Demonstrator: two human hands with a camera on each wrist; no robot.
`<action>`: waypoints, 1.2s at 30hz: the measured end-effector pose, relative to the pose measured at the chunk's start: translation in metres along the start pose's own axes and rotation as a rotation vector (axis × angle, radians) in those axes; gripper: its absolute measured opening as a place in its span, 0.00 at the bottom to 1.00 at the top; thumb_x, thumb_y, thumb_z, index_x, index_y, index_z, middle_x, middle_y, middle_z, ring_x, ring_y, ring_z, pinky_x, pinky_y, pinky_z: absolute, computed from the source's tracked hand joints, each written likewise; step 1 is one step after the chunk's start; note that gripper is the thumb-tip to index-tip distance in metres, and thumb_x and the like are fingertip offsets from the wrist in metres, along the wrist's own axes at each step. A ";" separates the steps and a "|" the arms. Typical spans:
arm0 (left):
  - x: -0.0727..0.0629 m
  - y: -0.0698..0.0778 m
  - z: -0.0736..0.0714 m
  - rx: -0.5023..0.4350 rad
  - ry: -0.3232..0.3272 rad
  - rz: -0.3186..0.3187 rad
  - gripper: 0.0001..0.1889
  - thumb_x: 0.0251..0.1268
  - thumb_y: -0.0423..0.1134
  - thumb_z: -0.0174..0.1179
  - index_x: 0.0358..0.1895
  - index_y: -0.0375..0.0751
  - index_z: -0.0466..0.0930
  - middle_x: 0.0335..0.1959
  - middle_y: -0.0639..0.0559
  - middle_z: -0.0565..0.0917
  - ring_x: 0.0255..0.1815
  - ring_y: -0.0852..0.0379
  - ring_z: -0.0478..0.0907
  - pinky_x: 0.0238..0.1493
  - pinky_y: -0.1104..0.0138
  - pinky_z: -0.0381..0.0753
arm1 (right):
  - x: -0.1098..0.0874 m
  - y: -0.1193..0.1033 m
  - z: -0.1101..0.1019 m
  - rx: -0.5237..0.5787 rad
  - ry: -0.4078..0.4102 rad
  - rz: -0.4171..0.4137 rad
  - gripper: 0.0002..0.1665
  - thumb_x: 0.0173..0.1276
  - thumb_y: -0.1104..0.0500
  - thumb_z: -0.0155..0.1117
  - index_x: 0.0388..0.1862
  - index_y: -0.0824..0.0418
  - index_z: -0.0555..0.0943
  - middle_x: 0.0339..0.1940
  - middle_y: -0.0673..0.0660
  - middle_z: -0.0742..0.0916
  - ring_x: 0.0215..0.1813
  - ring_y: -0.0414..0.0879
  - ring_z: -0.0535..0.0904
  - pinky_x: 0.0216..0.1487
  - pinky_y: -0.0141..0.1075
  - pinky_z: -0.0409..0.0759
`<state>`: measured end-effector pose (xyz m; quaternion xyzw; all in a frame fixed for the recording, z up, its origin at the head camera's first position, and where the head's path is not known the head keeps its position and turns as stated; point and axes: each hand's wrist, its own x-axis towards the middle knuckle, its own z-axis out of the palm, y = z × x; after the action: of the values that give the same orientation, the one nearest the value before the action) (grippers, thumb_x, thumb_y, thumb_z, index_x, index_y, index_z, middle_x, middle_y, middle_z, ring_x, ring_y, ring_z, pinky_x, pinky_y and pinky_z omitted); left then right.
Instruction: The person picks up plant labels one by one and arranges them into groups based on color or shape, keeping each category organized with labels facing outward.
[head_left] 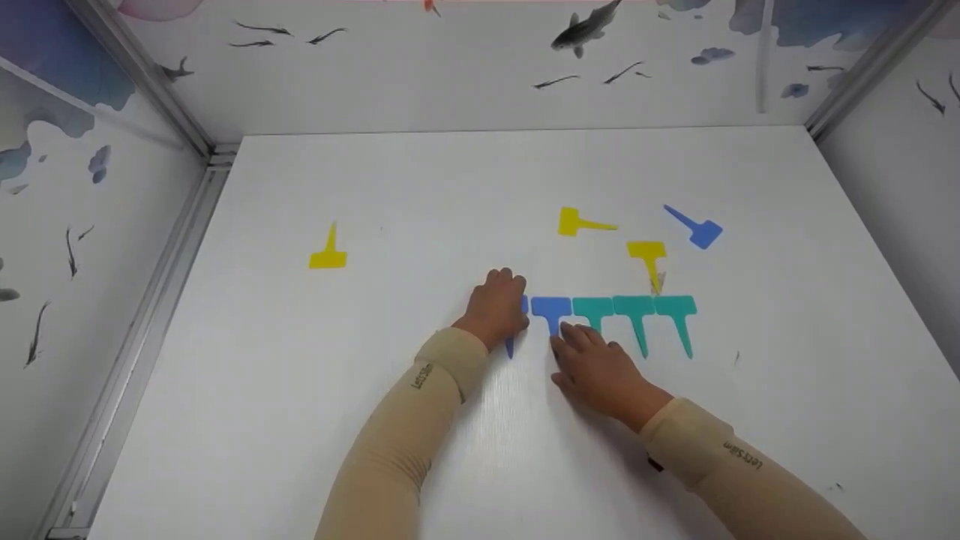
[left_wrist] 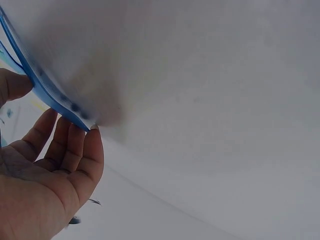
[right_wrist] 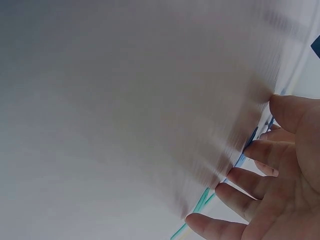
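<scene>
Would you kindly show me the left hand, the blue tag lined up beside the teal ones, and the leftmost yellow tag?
Left hand (head_left: 493, 308): head view, on its back.
Blue tag (head_left: 551, 307): head view, on its broad plate.
Leftmost yellow tag (head_left: 328, 259): head view, on its broad plate.

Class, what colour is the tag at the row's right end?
Teal; that tag shows best in the head view.

My beige, close-fitting fabric sleeves (head_left: 394, 450) bear dark "Let'sSlim" lettering (head_left: 422, 376) near wide cuffs (head_left: 454, 358) in matching beige.
</scene>
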<state>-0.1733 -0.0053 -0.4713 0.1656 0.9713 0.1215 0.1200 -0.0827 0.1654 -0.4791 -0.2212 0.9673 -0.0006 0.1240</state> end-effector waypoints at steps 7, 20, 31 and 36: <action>-0.002 0.004 -0.001 0.034 -0.003 0.014 0.22 0.60 0.42 0.64 0.56 0.38 0.75 0.53 0.45 0.76 0.56 0.49 0.71 0.56 0.57 0.76 | -0.001 0.000 0.000 0.004 0.011 -0.005 0.35 0.70 0.46 0.58 0.71 0.60 0.67 0.72 0.62 0.68 0.72 0.59 0.62 0.57 0.60 0.73; -0.001 0.005 0.001 0.048 -0.004 0.007 0.23 0.61 0.43 0.64 0.57 0.39 0.75 0.56 0.44 0.75 0.57 0.49 0.70 0.57 0.56 0.76 | -0.001 0.000 0.002 0.002 0.019 -0.006 0.36 0.70 0.46 0.59 0.72 0.60 0.66 0.72 0.61 0.68 0.72 0.60 0.62 0.58 0.60 0.73; -0.002 0.004 0.000 0.041 -0.004 0.006 0.23 0.60 0.44 0.64 0.57 0.39 0.75 0.55 0.44 0.75 0.56 0.49 0.70 0.56 0.56 0.76 | -0.002 0.001 0.001 0.007 0.009 -0.010 0.36 0.71 0.46 0.58 0.72 0.60 0.65 0.73 0.62 0.68 0.72 0.60 0.61 0.59 0.61 0.72; -0.002 0.002 0.001 0.037 -0.003 -0.002 0.24 0.60 0.44 0.64 0.58 0.39 0.75 0.55 0.45 0.74 0.57 0.49 0.70 0.58 0.56 0.75 | -0.001 0.001 0.002 -0.009 0.021 -0.018 0.36 0.70 0.46 0.58 0.72 0.59 0.66 0.72 0.62 0.69 0.72 0.60 0.63 0.57 0.60 0.74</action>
<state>-0.1709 -0.0037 -0.4708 0.1668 0.9734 0.1030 0.1183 -0.0820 0.1671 -0.4805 -0.2304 0.9665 0.0004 0.1129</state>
